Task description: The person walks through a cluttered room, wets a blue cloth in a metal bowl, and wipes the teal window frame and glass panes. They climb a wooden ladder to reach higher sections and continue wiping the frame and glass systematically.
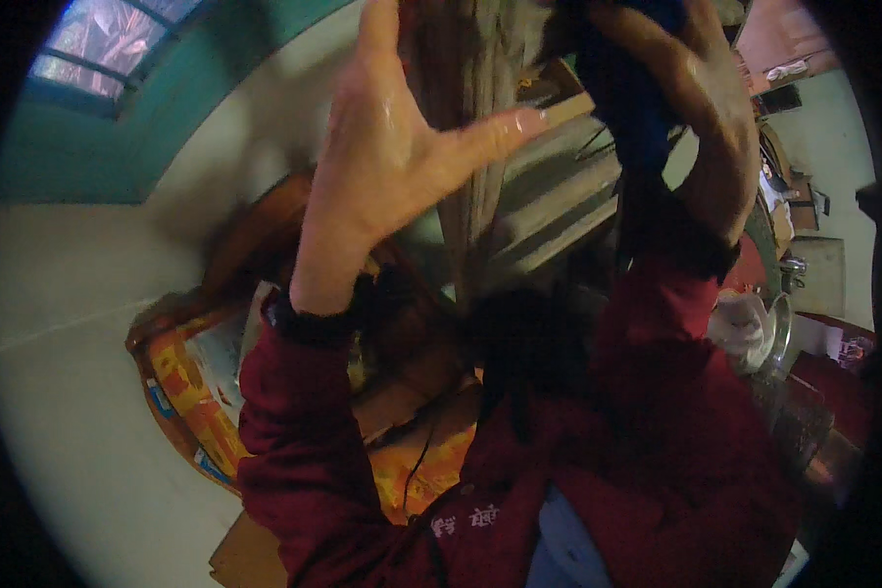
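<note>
My left hand is raised at the upper middle, its thumb spread wide to the right and its fingertips cut off by the top edge. Nothing shows between its thumb and fingers. Beyond it stands a long, rough, wooden-looking upright; whether the hand touches this cannot be told. At the upper right, my right hand curls around a dark blue object, perhaps cloth, partly hidden by the hand. A pale strip lies near the left thumb's tip. Both arms wear dark red sleeves with black cuffs.
A barred window is at the upper left. Below the left arm is a wooden-rimmed piece of furniture with an orange patterned surface. A cardboard piece is lower left. A whitish bag-like thing and household items stand at right.
</note>
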{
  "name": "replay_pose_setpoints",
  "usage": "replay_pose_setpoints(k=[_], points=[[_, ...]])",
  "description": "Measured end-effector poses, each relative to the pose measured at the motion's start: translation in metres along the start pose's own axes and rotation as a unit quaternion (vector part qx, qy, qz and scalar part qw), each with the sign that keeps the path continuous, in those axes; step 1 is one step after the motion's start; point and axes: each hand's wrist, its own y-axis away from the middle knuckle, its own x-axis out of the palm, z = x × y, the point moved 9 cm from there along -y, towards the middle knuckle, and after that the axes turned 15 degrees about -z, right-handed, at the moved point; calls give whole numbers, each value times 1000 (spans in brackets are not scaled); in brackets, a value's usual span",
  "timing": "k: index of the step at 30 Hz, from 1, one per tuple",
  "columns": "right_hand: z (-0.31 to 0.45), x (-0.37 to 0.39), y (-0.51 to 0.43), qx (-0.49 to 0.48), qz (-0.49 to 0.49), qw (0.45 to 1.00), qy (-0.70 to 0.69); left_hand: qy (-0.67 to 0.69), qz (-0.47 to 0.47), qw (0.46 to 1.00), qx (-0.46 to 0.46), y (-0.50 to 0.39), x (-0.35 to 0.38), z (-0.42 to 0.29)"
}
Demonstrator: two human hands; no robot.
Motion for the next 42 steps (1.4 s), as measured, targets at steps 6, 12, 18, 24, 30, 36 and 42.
replay_pose_setpoints(k=[6,12,18,24,30,36,42], points=[[-42,-2,-18,168,98,973,-123,32,108,979,-172,2,14,39],[-34,-3,-18,15,94,992,-86,-19,146,977,-153,3,11,32],[-34,0,-24,51,116,990,-68,38,155,955,-249,18,7,43],[-35,-1,-26,88,100,985,-110,16,149,930,-335,30,-2,56],[-40,2,-16,183,53,977,-96,-36,107,953,-281,41,-38,73],[-34,2,-15,202,8,977,-75,-55,197,909,-363,57,-47,101],[-41,13,-11,226,61,969,-79,-41,167,902,-395,56,-44,98]])
